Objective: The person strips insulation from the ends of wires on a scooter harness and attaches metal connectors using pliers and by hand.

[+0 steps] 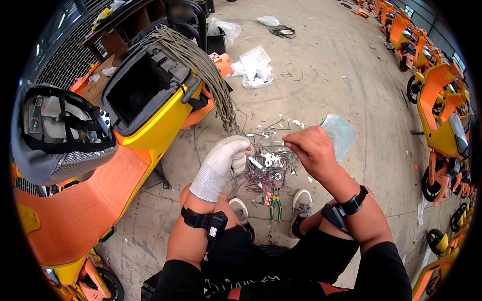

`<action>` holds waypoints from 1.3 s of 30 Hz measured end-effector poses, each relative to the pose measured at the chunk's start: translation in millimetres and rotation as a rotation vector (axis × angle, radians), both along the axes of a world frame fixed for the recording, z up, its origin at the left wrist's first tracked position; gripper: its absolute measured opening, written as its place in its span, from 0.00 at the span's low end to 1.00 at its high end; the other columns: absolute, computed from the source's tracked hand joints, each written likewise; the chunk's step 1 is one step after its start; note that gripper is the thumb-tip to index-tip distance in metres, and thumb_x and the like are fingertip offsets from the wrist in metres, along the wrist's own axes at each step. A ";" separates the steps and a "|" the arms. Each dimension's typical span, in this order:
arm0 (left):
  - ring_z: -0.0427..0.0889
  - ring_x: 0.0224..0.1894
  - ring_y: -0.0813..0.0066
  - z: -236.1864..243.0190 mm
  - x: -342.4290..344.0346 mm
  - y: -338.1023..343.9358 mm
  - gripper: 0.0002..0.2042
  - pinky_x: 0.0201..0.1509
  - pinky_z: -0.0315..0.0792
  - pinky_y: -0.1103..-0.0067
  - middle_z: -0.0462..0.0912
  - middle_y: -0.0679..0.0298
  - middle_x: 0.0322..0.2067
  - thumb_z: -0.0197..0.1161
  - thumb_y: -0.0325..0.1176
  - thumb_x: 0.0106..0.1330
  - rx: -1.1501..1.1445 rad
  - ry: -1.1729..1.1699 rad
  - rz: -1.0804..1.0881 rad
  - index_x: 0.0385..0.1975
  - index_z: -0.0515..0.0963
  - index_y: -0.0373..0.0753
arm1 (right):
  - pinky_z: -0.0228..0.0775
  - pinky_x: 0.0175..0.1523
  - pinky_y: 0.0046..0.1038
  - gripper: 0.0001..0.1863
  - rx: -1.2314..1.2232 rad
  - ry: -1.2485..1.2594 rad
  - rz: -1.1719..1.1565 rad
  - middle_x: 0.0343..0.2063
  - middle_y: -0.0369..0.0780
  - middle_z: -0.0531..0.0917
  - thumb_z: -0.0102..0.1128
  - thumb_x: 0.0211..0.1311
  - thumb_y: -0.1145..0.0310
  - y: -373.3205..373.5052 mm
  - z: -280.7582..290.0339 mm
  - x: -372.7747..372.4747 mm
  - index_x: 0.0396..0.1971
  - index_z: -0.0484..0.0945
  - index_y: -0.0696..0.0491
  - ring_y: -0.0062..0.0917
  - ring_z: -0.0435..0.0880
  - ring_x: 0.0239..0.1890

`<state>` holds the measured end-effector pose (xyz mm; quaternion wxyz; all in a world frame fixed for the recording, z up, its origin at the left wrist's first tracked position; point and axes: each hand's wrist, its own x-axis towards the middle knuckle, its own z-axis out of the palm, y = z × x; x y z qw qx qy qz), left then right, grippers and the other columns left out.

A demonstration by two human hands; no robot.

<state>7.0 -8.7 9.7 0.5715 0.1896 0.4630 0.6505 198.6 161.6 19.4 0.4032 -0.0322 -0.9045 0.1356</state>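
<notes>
The left hand (226, 158), gloved, has its fingers curled closed, seemingly on one end of a thin strand (271, 144); the right hand (314, 150), bare, pinches the other end with narrowed fingertips. The strand spans the gap over the heap (246, 178) on the floor (361, 90). Pliers (275, 206) lie at the heap's near edge; a bag (339, 138) lies past its far right corner. A loose pinch could drop the strand among the wires; a sharp end could prick the bare fingers.
</notes>
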 end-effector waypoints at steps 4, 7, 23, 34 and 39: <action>0.58 0.19 0.87 4.2 8.1 0.7 0.06 0.23 0.53 0.84 0.62 0.77 0.18 0.56 0.30 0.70 -0.018 0.141 0.110 0.35 0.74 0.35 | 0.70 0.40 0.30 0.04 -0.158 -0.136 -0.042 0.27 0.37 0.85 0.65 0.62 0.69 -3.8 0.9 1.4 0.34 0.82 0.52 0.28 0.82 0.28; 0.64 0.25 0.88 16.8 19.9 3.6 0.07 0.29 0.59 0.87 0.70 0.76 0.24 0.57 0.31 0.70 -0.021 0.625 0.218 0.38 0.77 0.34 | 0.72 0.39 0.28 0.09 -0.770 -0.394 -0.045 0.25 0.36 0.84 0.56 0.71 0.67 -8.0 5.9 5.9 0.33 0.80 0.55 0.25 0.83 0.28; 0.78 0.36 0.71 11.6 20.9 3.6 0.06 0.43 0.72 0.76 0.76 0.62 0.32 0.60 0.29 0.66 0.077 1.132 0.255 0.36 0.81 0.36 | 0.68 0.33 0.28 0.14 -1.990 -0.601 0.814 0.15 0.31 0.68 0.49 0.74 0.64 6.1 2.7 15.2 0.26 0.71 0.54 0.29 0.76 0.23; 0.80 0.37 0.74 5.0 21.9 6.7 0.03 0.42 0.73 0.79 0.76 0.63 0.33 0.61 0.25 0.66 0.017 1.100 0.217 0.36 0.81 0.34 | 0.65 0.39 0.29 0.13 -2.120 -0.302 0.916 0.15 0.27 0.67 0.47 0.75 0.62 5.4 -6.4 10.1 0.31 0.72 0.51 0.23 0.74 0.26; 0.78 0.37 0.74 10.9 22.0 3.2 0.04 0.42 0.71 0.78 0.76 0.63 0.33 0.61 0.25 0.65 0.029 1.126 0.205 0.36 0.81 0.35 | 0.66 0.41 0.30 0.11 -2.026 -0.341 0.841 0.15 0.28 0.68 0.49 0.74 0.62 11.4 -5.1 9.1 0.32 0.73 0.52 0.24 0.75 0.26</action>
